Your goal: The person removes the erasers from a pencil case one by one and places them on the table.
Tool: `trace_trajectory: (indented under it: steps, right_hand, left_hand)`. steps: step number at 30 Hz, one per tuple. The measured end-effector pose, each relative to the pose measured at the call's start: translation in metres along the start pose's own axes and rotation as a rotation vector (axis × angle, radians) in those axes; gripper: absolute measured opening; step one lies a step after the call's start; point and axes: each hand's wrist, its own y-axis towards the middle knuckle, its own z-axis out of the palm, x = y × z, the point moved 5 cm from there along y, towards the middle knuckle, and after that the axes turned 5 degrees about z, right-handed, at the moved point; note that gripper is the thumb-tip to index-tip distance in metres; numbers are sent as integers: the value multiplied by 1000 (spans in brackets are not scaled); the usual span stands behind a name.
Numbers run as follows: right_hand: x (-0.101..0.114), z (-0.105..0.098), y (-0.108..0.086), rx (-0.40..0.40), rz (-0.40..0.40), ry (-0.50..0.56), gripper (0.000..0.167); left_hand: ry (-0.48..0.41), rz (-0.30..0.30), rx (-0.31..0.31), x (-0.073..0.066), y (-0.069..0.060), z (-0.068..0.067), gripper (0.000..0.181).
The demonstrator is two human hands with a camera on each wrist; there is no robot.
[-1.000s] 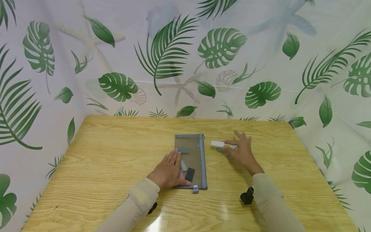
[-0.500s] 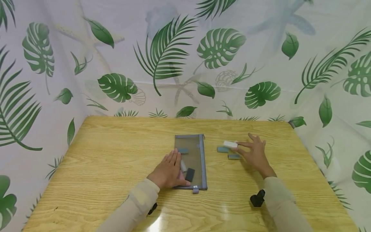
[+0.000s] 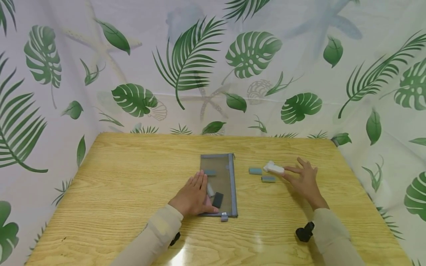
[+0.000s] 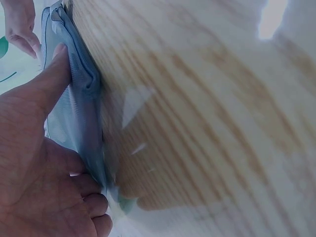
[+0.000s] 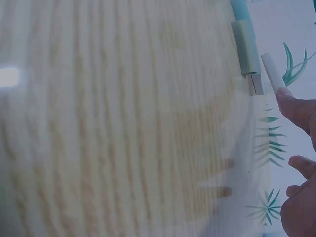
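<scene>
A grey mesh zip pouch (image 3: 221,162) lies flat on the table, with a dark block (image 3: 217,200), a pale piece and a blue-green piece showing through. My left hand (image 3: 193,195) rests on its left side, fingers straight, thumb along the lower edge; the left wrist view shows this hand (image 4: 44,148) against the pouch (image 4: 81,113). At the right, my right hand (image 3: 304,181) pinches a white block (image 3: 275,169) between thumb and finger. Another white piece (image 3: 269,164) is just behind that block. In the right wrist view the pinched block (image 5: 271,71) is clear of the tabletop.
Two blue-green cylinders (image 3: 255,171) (image 3: 268,179) lie between the pouch and my right hand. The wooden table (image 3: 133,166) reaches back to a leaf-print cloth (image 3: 199,74), which also hangs at both sides.
My right hand has moved to the right with the white block, uncovering the two cylinders and then another white piece. My left hand has stayed on the pouch.
</scene>
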Motion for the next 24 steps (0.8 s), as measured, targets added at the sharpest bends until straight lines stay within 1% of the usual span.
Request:
trace_trajectory:
  steps: [5,16,24]
  right_hand:
    - [-7,-2,-6,-2,0,23,33]
    - [-16,-4,-11,13,54,46,35]
    - [-19,-4,-12,6,53,39,34]
  left_hand:
    - [5,-5,7,1,1,1,112]
    - [-3,-5,7,1,1,1,112]
    - [0,-1,1,1,2,1,112]
